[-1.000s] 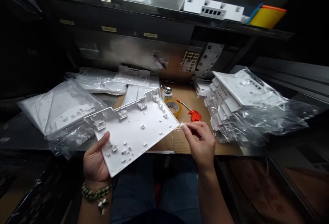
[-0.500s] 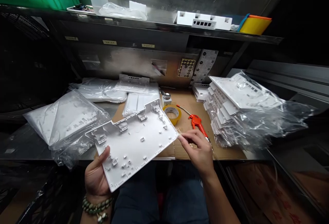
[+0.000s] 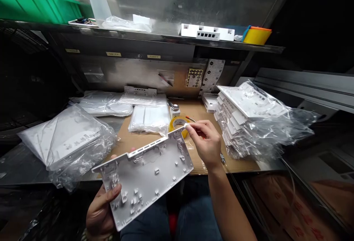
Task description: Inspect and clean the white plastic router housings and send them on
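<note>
Fingers [image 3: 110,193] first: clamp the left hand [image 3: 101,209] firmly on the near corner of the panel [image 3: 149,174], exactly as now, with the thumb flat on the ribbed inner face and the rest tucked out of sight below. Hold the panel over the lap, just short of the near edge of the mat [image 3: 132,143], inner face up, slotted wall turned away. Brace against twist; likely to flex at the far end under a one-corner grip. Pinch lightly with the right hand [image 3: 206,145], thumb and forefinger closed on a small white bit [image 3: 188,126], too small to identify, right at the panel's far right corner. Work there squarely rather than levering sideways, judging by the thin wall. Mind the tape [image 3: 177,122] just behind that corner and the bottle [image 3: 174,109] beyond it; easy to knock with a swing of the panel. Allow room for the left bags [image 3: 66,137] and the right bags [image 3: 249,117] stacked on either side. Disregard the shelf [image 3: 138,36] above, with its white housing [image 3: 207,32].
</note>
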`<state>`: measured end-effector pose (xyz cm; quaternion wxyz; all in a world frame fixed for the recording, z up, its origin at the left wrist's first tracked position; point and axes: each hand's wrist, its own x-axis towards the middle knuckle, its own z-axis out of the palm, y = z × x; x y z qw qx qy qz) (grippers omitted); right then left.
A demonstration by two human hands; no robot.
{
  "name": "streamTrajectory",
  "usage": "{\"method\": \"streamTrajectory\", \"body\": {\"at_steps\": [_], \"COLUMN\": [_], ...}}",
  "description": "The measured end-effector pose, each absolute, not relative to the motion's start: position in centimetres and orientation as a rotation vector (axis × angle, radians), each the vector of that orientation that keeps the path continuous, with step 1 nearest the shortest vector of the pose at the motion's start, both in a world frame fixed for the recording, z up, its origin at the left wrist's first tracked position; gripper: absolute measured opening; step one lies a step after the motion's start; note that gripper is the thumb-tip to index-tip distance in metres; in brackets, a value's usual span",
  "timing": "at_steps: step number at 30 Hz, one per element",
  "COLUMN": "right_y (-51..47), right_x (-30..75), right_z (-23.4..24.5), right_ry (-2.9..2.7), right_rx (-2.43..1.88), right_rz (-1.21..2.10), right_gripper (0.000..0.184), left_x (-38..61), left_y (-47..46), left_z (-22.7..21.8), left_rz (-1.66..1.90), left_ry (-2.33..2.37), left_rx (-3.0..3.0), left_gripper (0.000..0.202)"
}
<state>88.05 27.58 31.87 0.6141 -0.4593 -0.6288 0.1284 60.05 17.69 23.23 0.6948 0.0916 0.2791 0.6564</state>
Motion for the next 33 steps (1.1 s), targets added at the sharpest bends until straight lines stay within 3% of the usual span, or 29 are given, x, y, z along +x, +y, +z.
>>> {"method": "streamTrajectory", "body": {"at_steps": [17,21,23,28,33], "right_y": [30.6,28.3,26.0,21.9,22.2], "right_x": [89.3,86.6,84.3,79.7,79.0], "right_z": [28.7,30.0,31.3,34.1,34.5], "right_ry": [-1.324,-1.308,-1.413,-1.601,-1.568], "right_rx": [-1.170,-1.007,-0.881,-0.626,-0.624], "right_rz": [0.252,0.204,0.244,0.273,0.268], "right_gripper": [0.022,0.011,0.006,0.024,0.023], "left_x": [63.7,65.3,66.4,68.2,68.6], "left_y": [19.1,18.9,18.9,18.8,19.2], "left_z": [27.5,29.1,29.6,29.6,29.5], "left_rz": [1.422,1.470,1.534,1.638,1.667], "left_ry": [0.645,0.713,0.732,0.739,0.768], "left_rx": [0.302,0.370,0.434,0.717,0.823], "left_gripper": [0.076,0.083,0.075,0.048,0.051]}}
